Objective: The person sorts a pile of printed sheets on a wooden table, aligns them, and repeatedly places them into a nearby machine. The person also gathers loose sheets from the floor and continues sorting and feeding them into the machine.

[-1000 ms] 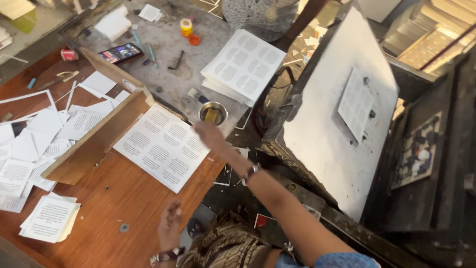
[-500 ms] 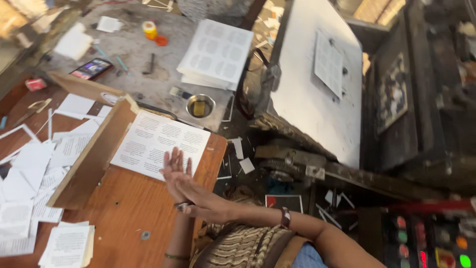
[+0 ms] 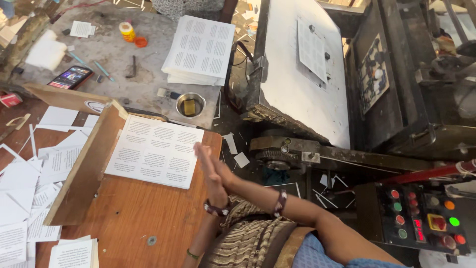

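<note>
- Left hand (image 3: pixel 206 166) and right hand (image 3: pixel 224 179): pressed flat, palm to palm, just off the right edge of the printed sheet stack (image 3: pixel 153 156). Each grip is released, with fingers straight and nothing held.
- Printed sheet stack: lies square on the wooden tabletop (image 3: pixel 134 218), not touched by either hand.
- Step in hand, as a judgement: a pause between handlings of the stack, with both hands off the paper.
- Wooden side board (image 3: pixel 82 173): butts against the left edge of the stack.
- Loose cut slips (image 3: pixel 20 188): scattered well to the left of the stack, beyond the board.
- Steel bowl (image 3: pixel 190 105): just beyond the far edge of the stack.
- Second pile of printed sheets (image 3: pixel 201 49): farther beyond the stack, past the bowl.
- Platen press (image 3: pixel 297 74): to the right of the stack, with a sheet on its open bed.
- Change from the earlier frames: a second ago the right hand reached to the far right corner of the stack while the left hung low near the body. Half a second ago the hands had met there with fingers spread. Now the fingers are closed flat together.
</note>
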